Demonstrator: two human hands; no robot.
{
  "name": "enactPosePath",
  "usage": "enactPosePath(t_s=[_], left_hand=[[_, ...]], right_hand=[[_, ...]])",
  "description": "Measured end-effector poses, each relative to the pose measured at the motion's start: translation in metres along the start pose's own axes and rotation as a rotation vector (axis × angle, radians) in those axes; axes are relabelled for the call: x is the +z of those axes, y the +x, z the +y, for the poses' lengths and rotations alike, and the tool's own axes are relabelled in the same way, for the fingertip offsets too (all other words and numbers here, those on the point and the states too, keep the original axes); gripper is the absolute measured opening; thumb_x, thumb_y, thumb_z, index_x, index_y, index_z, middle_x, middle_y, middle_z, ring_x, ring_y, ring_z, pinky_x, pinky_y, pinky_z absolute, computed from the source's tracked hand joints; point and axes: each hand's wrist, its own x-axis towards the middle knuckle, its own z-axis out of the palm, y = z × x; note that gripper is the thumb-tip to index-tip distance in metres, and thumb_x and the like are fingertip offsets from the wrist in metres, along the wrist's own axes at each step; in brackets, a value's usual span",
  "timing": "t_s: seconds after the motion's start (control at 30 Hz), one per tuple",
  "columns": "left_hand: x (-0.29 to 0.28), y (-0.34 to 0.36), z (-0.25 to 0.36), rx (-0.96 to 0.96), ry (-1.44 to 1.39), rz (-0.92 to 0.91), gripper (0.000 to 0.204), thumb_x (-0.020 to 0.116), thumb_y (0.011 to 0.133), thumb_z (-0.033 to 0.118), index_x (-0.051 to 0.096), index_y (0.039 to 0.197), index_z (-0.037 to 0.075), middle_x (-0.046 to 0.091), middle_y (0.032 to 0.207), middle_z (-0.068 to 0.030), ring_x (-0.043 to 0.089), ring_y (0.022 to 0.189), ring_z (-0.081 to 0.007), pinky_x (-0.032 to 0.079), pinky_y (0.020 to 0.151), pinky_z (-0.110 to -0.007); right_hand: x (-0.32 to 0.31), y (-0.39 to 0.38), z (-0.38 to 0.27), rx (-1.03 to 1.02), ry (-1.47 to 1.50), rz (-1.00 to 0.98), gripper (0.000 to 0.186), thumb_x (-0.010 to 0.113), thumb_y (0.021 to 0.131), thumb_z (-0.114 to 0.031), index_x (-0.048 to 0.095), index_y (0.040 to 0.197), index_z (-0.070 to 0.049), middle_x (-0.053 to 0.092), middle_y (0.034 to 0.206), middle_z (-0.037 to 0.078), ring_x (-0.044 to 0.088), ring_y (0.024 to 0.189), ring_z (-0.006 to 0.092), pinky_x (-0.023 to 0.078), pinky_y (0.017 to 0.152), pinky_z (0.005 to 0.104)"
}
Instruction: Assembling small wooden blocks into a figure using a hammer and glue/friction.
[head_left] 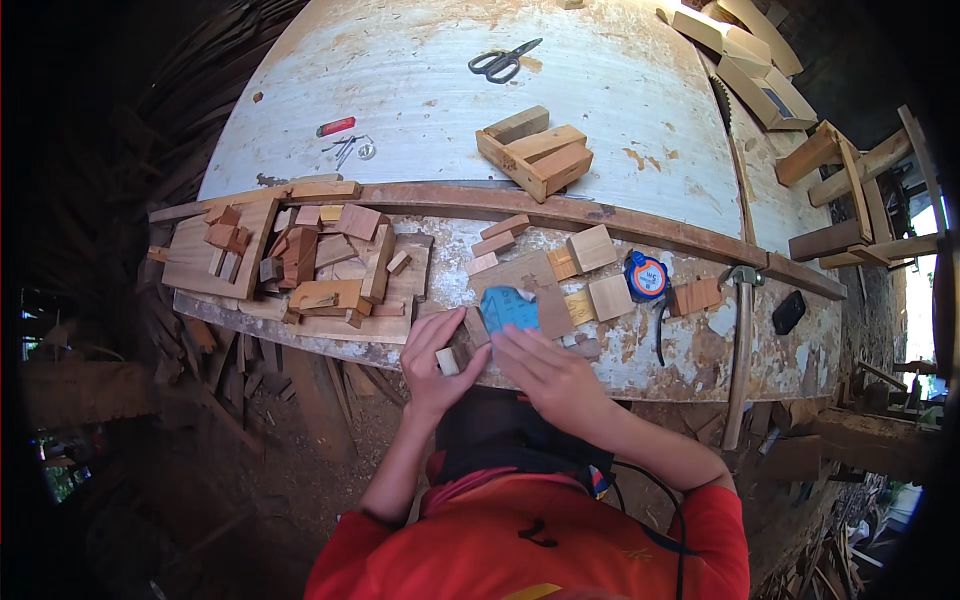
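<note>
At the near edge of the bench, my left hand (432,352) is closed around a small wooden block (474,326). A pale end of wood shows beside its thumb. My right hand (548,372) is closed on the lower edge of a blue sheet of sandpaper (510,305), right beside the block. The fingertips are partly hidden, and the sheet overlaps a flat brown board (540,278). Close to the right hand stand pale wooden cubes (610,298) and a yellowish wood piece (580,308).
Wood offcuts (335,295) are heaped at left. A long wooden bar (480,202) crosses the bench. A blue tape measure (647,277), a hammer (740,340) and a dark oblong object (789,313) lie right. Beyond are a wooden assembly (535,155), scissors (503,64) and a red lighter-like object (336,127).
</note>
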Motion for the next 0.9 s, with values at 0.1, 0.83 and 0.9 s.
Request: enactPosePath(t_s=[0.1, 0.83, 0.9], left_hand=[[-0.001, 0.001, 0.001, -0.011, -0.019, -0.004, 0.062, 0.099, 0.073, 0.012, 0.078, 0.129, -0.001, 0.079, 0.119, -0.0184, 0.075, 0.108, -0.0351, 0.060, 0.097, -0.043], [0.006, -0.014, 0.023, -0.388, -0.418, 0.020, 0.067, 0.088, 0.089, 0.002, 0.062, 0.150, -0.004, 0.072, 0.142, -0.0192, 0.073, 0.127, -0.0257, 0.058, 0.109, -0.039], [0.011, -0.015, 0.031, -0.495, -0.484, 0.064, 0.058, 0.079, 0.096, -0.002, 0.060, 0.151, -0.004, 0.070, 0.147, -0.0184, 0.073, 0.123, -0.0202, 0.059, 0.105, -0.035]], right_hand=[[-0.005, 0.004, 0.030, 0.087, 0.016, 0.032, 0.032, 0.072, 0.091, -0.005, 0.074, 0.122, 0.001, 0.074, 0.140, 0.019, 0.068, 0.138, 0.0357, 0.055, 0.117, 0.0504], [-0.105, -0.047, 0.040, 0.500, -0.126, 0.450, 0.039, 0.071, 0.098, 0.002, 0.072, 0.138, 0.001, 0.076, 0.138, 0.019, 0.071, 0.133, 0.0376, 0.055, 0.113, 0.0450], [-0.101, -0.052, 0.037, 0.558, -0.217, 0.420, 0.050, 0.074, 0.097, -0.001, 0.066, 0.146, 0.000, 0.068, 0.148, 0.021, 0.063, 0.141, 0.0401, 0.049, 0.119, 0.0473]])
